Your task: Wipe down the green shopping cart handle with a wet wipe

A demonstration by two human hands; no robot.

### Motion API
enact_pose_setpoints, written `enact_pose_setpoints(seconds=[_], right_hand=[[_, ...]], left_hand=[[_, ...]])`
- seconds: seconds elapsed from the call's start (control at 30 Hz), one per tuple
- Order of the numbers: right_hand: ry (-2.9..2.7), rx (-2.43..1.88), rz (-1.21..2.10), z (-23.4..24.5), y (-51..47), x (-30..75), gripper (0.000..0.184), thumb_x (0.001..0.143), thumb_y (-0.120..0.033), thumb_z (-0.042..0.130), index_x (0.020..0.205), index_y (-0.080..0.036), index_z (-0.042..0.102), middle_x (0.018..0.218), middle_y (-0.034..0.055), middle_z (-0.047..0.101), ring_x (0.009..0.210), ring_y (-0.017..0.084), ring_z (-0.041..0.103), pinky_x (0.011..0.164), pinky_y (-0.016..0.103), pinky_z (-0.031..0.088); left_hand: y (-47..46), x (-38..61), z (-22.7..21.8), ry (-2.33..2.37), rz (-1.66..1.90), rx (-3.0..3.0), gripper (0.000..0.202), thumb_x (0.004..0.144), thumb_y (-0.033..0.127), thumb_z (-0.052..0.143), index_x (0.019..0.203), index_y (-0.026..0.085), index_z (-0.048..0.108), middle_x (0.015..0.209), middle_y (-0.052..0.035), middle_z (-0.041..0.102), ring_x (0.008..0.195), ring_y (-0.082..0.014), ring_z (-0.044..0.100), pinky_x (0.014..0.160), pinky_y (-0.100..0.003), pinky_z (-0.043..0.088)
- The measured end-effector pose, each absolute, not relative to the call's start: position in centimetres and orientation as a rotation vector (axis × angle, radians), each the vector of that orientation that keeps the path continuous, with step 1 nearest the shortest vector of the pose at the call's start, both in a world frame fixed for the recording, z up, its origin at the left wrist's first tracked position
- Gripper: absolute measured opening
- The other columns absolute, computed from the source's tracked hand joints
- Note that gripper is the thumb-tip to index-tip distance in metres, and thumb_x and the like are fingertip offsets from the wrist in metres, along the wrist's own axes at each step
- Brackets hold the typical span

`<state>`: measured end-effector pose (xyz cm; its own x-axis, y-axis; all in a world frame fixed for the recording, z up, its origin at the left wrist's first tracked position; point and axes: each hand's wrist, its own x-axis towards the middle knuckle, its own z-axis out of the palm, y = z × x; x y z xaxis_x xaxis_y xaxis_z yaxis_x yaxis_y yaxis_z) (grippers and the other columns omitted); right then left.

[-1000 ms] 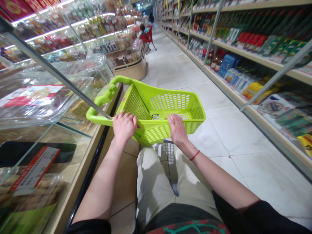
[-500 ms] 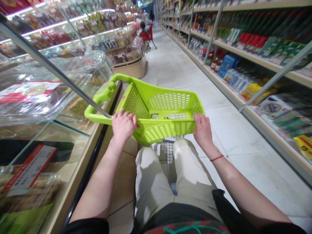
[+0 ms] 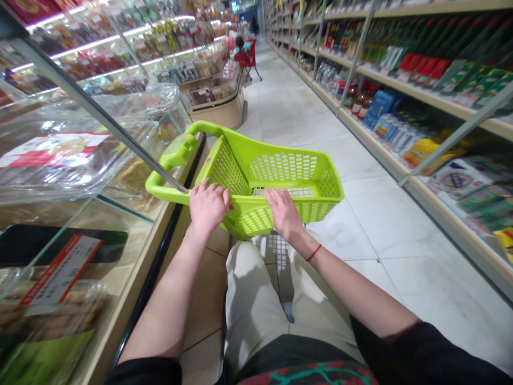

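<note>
A lime-green plastic shopping basket [image 3: 316, 184] with perforated walls and a long loop handle [image 3: 176, 152] stands in front of my legs in a store aisle. My left hand [image 3: 207, 207] is closed over the basket's near left corner, where the handle meets the rim. My right hand [image 3: 284, 213] lies on the middle of the near rim, fingers curled over the edge into the basket. A red string circles my right wrist. Nothing shows inside the basket.
A glass display counter [image 3: 80, 214] with wrapped foods runs close along my left. Shelves of bottles and packets [image 3: 420, 107] line the right side. The white tiled aisle [image 3: 288, 112] stretches ahead, with a red cart [image 3: 246, 56] far down it.
My right hand slid from the middle of the near rim out to the right corner, then back to the middle. My left hand kept its grip on the left corner.
</note>
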<state>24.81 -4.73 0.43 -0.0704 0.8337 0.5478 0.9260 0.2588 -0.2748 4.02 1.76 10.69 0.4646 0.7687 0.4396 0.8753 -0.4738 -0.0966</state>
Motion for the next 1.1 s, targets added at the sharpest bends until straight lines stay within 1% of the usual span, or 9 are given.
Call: enact_pose_setpoints(seconds=[0.17, 0.37, 0.5, 0.57, 0.63, 0.8, 0.97, 1.03, 1.1], right_hand=[[-1.797, -1.773, -0.371, -1.7, -7.3, 32.0, 0.056, 0.089, -0.002, 0.032, 0.141, -0.009, 0.048, 0.139, 0.0192, 0.055, 0.137, 0.026, 0.042, 0.117, 0.053, 0.030], [-1.575, -1.917, -0.393, -3.2, -9.6, 37.8, 0.061, 0.082, -0.002, 0.036, 0.143, -0.011, 0.045, 0.138, 0.0200, 0.054, 0.139, 0.028, 0.039, 0.115, 0.058, 0.031], [-1.395, -1.899, -0.353, -3.4, -8.9, 35.3, 0.071, 0.077, -0.001, 0.036, 0.147, -0.009, 0.037, 0.145, 0.0228, 0.046, 0.144, 0.031, 0.030, 0.113, 0.062, 0.031], [-1.380, -1.863, -0.323, -3.1, -7.9, 32.5, 0.071, 0.076, -0.001, 0.036, 0.147, -0.006, 0.037, 0.146, 0.0242, 0.043, 0.147, 0.032, 0.025, 0.114, 0.062, 0.029], [-1.476, -1.797, -0.272, -2.4, -6.8, 29.3, 0.068, 0.078, 0.000, 0.034, 0.146, -0.004, 0.039, 0.147, 0.0252, 0.043, 0.147, 0.031, 0.024, 0.116, 0.060, 0.027], [-1.753, -1.644, -0.148, -0.5, -4.9, 24.3, 0.066, 0.085, -0.001, 0.031, 0.150, -0.011, 0.039, 0.151, 0.0193, 0.043, 0.147, 0.027, 0.027, 0.119, 0.055, 0.027], [-1.880, -1.674, -0.258, -0.8, -6.0, 28.0, 0.059, 0.090, -0.002, 0.032, 0.147, -0.013, 0.044, 0.149, 0.0172, 0.048, 0.144, 0.025, 0.034, 0.120, 0.053, 0.026], [-1.830, -1.750, -0.328, -1.4, -7.0, 30.7, 0.058, 0.089, -0.002, 0.032, 0.144, -0.012, 0.047, 0.147, 0.0181, 0.050, 0.143, 0.025, 0.036, 0.119, 0.054, 0.026], [-1.734, -1.834, -0.375, -2.1, -8.0, 33.0, 0.059, 0.087, -0.002, 0.034, 0.144, -0.012, 0.046, 0.145, 0.0188, 0.050, 0.143, 0.026, 0.035, 0.118, 0.057, 0.027]], left_hand=[[1.8, 4.0, 10.7, -1.408, -0.501, -2.422, 0.036, 0.096, 0.030, 0.037, 0.089, 0.023, 0.071, 0.107, -0.0106, 0.074, 0.131, -0.0343, 0.050, 0.102, -0.052, 0.036], [1.9, 3.8, 10.4, -1.364, -0.491, -2.383, 0.037, 0.098, 0.030, 0.036, 0.090, 0.022, 0.071, 0.107, -0.0102, 0.074, 0.129, -0.0332, 0.052, 0.101, -0.050, 0.037], [1.9, 3.8, 10.4, -1.357, -0.491, -2.379, 0.037, 0.098, 0.032, 0.035, 0.089, 0.023, 0.070, 0.108, -0.0086, 0.074, 0.129, -0.0328, 0.052, 0.102, -0.049, 0.037], [1.9, 3.8, 10.4, -1.372, -0.501, -2.396, 0.037, 0.098, 0.032, 0.035, 0.089, 0.023, 0.070, 0.109, -0.0091, 0.073, 0.131, -0.0329, 0.051, 0.102, -0.049, 0.036], [1.9, 3.9, 10.5, -1.393, -0.518, -2.421, 0.037, 0.098, 0.031, 0.035, 0.089, 0.022, 0.070, 0.111, -0.0105, 0.073, 0.132, -0.0335, 0.050, 0.103, -0.051, 0.035], [1.9, 3.9, 10.6, -1.405, -0.513, -2.433, 0.036, 0.097, 0.031, 0.037, 0.089, 0.023, 0.071, 0.110, -0.0106, 0.073, 0.131, -0.0345, 0.050, 0.103, -0.052, 0.035], [1.8, 3.9, 10.6, -1.382, -0.461, -2.393, 0.039, 0.099, 0.032, 0.034, 0.089, 0.022, 0.070, 0.109, -0.0100, 0.074, 0.129, -0.0333, 0.052, 0.101, -0.050, 0.037], [1.8, 3.9, 10.5, -1.375, -0.466, -2.386, 0.039, 0.099, 0.033, 0.033, 0.090, 0.022, 0.070, 0.110, -0.0101, 0.073, 0.129, -0.0332, 0.052, 0.101, -0.049, 0.037], [1.8, 3.9, 10.5, -1.366, -0.473, -2.385, 0.038, 0.099, 0.033, 0.034, 0.091, 0.022, 0.070, 0.111, -0.0098, 0.073, 0.130, -0.0333, 0.052, 0.101, -0.049, 0.037]])
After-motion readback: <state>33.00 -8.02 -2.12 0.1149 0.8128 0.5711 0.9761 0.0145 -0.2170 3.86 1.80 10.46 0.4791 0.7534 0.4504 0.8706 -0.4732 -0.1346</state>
